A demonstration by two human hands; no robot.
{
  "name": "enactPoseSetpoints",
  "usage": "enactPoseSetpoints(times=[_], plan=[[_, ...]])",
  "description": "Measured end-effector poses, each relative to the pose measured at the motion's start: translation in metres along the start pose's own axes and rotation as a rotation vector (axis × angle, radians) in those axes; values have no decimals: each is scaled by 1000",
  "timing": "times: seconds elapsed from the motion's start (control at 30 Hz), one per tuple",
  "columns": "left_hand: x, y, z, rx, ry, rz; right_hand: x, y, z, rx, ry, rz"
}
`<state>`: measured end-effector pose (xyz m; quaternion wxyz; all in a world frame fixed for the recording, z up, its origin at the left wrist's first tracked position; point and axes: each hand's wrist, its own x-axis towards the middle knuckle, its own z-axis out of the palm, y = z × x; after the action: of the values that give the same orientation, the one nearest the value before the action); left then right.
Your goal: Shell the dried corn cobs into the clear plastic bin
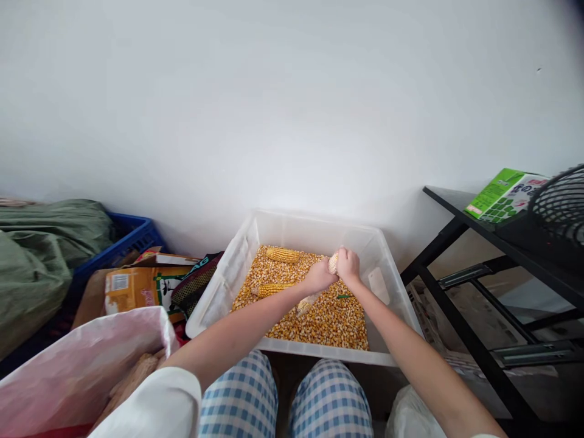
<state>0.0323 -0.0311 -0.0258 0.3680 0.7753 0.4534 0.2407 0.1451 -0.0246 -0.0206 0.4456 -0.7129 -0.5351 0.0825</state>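
Observation:
My left hand (320, 275) and my right hand (348, 264) are closed together on a pale, mostly stripped corn cob (333, 263), above a bed of loose corn kernels (314, 331). The fingers cover much of the cob. Below them stands a translucent plastic bin (319, 224) with the kernels in it. One full yellow ear of corn (283, 255) lies on the kernels at the back left. A second ear (274, 289) is partly behind my left forearm. Under my wrists another pale cob (305, 305) rests on the kernels, partly hidden.
At left are an open white sack (150, 319) with cobs in it, snack packets (130, 289) and a blue crate (141, 233) under green cloth. A black metal stand (456, 261) at right carries a green box (502, 194) and a fan (563, 204). A white wall rises behind.

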Motion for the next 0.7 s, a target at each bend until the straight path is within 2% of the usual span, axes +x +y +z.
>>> enactPoseSetpoints(times=[0.17,0.23,0.3,0.37,0.47,0.53,0.6,0.7], plan=[[1,3,-6,-282,-191,-44,6,4,-3,94,-65,65],[4,3,-11,-395,-249,-27,12,2,-6,272,-172,130],[7,0,-18,-448,-254,11,14,-1,-11,454,-310,171],[10,-4,-26,-444,-258,27,12,-4,-17,496,-395,98],[10,-11,-36,-399,-343,29,5,-5,-22,274,-378,-198],[9,-14,-40,-333,-429,33,2,-1,-20,85,-351,-341],[9,-16,-41,-191,-470,26,3,4,-15,-56,-338,-379],[11,-18,-36,154,-362,57,7,14,-4,-186,-358,-336]])
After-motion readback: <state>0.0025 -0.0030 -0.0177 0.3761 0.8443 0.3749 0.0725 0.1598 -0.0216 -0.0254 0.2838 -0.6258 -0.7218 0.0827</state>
